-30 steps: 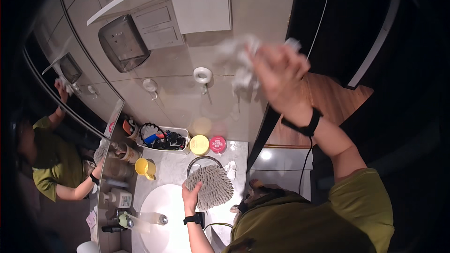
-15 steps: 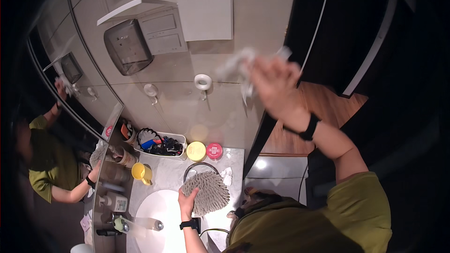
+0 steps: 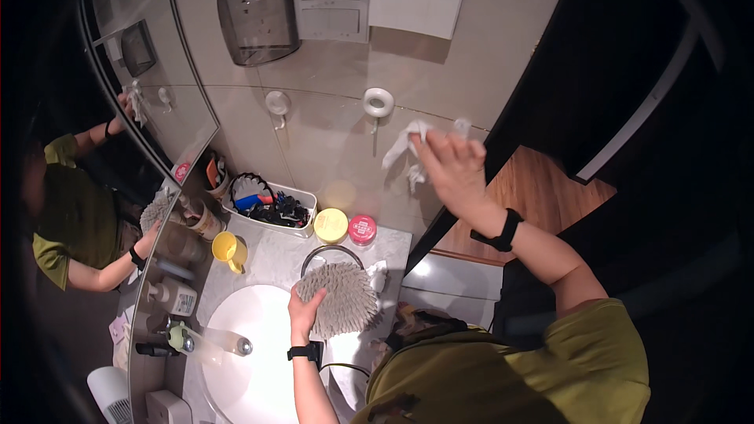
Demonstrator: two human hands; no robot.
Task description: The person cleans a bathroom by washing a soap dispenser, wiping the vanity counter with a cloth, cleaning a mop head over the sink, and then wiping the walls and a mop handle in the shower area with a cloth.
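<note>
several fingers of the right hand (image 3: 454, 171) are bent, side by side, around a white tissue (image 3: 402, 148); its ends stick out, and the fingertips are hidden. both are in front of the tiled wall (image 3: 314, 141), up and right of the sink (image 3: 236, 385) in view. the left hand (image 3: 303, 316) has its thumb pressed over a shaggy grey pad (image 3: 345, 298); whether its other fingers, out of sight, are spread cannot be told. that pad is just right of the sink, over the counter. farther out, a yellow cup (image 3: 229, 253) stands just above the sink; a yellow tub (image 3: 331, 225) and red tub (image 3: 362, 230) sit touching or nearly so, up and right of the sink.
</note>
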